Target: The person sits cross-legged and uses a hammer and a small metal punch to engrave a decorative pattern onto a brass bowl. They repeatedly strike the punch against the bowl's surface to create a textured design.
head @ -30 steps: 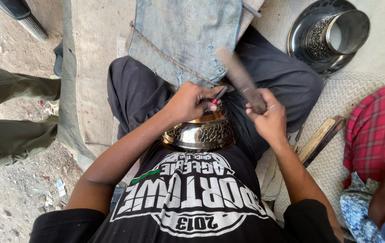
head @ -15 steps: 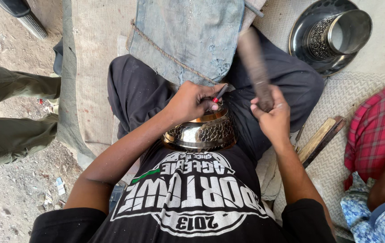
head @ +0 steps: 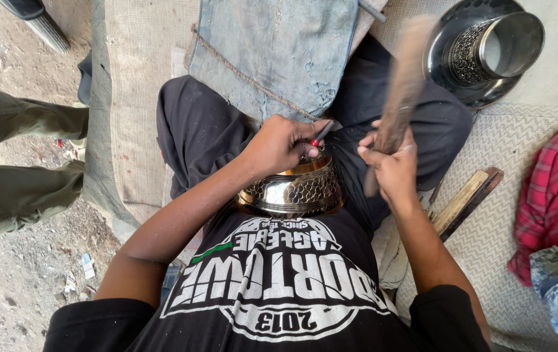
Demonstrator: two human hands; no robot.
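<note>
Down in the person's lap sits an engraved metal bowl, pressed against the black shirt. Just above the bowl's rim, the left hand is curled shut around a thin red-tipped chisel whose tip points down at the bowl. To the right of the bowl, the right hand grips a wooden mallet, raised and blurred. Further right of the bowl lies a wooden stick on the woven mat.
</note>
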